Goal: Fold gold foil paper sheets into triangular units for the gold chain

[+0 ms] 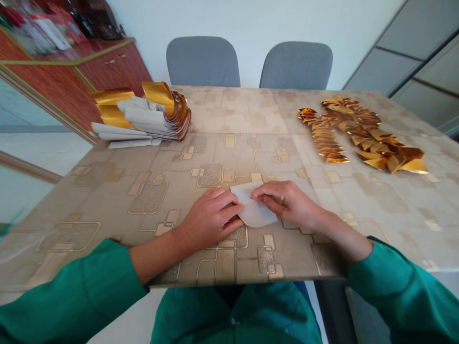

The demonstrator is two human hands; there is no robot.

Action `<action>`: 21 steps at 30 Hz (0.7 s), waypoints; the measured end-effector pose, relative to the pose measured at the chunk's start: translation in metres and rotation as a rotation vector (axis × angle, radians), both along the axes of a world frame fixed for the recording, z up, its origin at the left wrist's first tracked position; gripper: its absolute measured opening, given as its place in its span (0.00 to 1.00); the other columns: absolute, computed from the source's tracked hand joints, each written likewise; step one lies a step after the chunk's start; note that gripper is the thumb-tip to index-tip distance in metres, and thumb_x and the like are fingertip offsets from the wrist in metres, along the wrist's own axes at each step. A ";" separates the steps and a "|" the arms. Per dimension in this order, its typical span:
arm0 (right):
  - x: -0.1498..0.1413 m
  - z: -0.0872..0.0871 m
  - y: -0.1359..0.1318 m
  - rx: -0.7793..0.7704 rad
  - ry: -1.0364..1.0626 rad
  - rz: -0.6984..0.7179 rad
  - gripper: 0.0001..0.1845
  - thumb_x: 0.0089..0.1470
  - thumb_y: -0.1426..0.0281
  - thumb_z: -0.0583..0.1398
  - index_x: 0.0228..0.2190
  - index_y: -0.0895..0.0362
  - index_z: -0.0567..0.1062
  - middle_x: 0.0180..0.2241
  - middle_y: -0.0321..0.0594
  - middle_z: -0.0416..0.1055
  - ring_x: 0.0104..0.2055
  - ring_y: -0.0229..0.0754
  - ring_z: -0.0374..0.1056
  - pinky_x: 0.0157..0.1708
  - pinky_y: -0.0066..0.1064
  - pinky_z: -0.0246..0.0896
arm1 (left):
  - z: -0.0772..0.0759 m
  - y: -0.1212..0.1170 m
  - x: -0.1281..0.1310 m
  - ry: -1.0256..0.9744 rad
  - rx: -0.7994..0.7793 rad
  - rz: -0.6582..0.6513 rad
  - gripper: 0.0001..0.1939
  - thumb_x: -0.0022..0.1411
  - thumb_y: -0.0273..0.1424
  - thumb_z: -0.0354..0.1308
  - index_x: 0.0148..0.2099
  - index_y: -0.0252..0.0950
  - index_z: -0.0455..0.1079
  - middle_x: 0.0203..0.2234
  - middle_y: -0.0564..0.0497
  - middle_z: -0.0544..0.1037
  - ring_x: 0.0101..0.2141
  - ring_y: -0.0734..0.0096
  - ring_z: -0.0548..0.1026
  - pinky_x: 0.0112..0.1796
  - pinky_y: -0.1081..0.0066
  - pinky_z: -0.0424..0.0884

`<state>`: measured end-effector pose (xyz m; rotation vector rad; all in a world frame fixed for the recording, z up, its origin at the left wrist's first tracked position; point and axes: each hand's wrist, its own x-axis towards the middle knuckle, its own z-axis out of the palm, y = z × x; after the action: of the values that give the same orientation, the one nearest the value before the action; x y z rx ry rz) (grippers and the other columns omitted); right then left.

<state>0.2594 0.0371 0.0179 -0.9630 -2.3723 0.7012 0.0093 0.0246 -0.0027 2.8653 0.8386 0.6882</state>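
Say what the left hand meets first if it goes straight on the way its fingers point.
The white paper sheet comes first: the left hand appears to touch its edge already, though depth is hard to judge from this view.

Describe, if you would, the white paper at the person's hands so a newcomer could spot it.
Start at the patterned tabletop and its edge nearest the person. Between the left hand and right hand lies a small white paper shape with no gold showing, unlike the gold-edged paper stack and folded gold pieces farther off.

Head-worn view, forward and down from just behind the table point(258, 143)
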 end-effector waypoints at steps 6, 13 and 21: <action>-0.004 -0.009 -0.004 0.040 -0.057 0.003 0.14 0.62 0.78 0.51 0.40 0.58 0.76 0.36 0.41 0.74 0.38 0.39 0.68 0.39 0.30 0.62 | 0.003 -0.001 0.001 0.046 0.004 0.018 0.10 0.67 0.33 0.58 0.46 0.34 0.74 0.38 0.46 0.77 0.37 0.63 0.70 0.41 0.62 0.67; -0.004 -0.011 -0.004 0.038 -0.068 0.013 0.12 0.64 0.75 0.52 0.42 0.58 0.75 0.36 0.43 0.72 0.39 0.40 0.67 0.42 0.32 0.63 | 0.002 0.001 0.002 0.035 0.033 -0.011 0.08 0.69 0.30 0.54 0.43 0.35 0.75 0.35 0.48 0.77 0.36 0.65 0.71 0.40 0.64 0.68; 0.000 -0.005 -0.004 0.021 -0.086 0.040 0.08 0.62 0.73 0.56 0.42 0.58 0.75 0.37 0.42 0.73 0.39 0.41 0.67 0.40 0.32 0.62 | 0.002 0.000 0.003 0.016 0.066 0.025 0.08 0.69 0.29 0.55 0.41 0.35 0.75 0.35 0.48 0.76 0.34 0.66 0.70 0.38 0.66 0.66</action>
<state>0.2591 0.0328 0.0126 -0.9576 -2.4749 0.6599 0.0118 0.0244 -0.0012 2.9273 0.8708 0.7103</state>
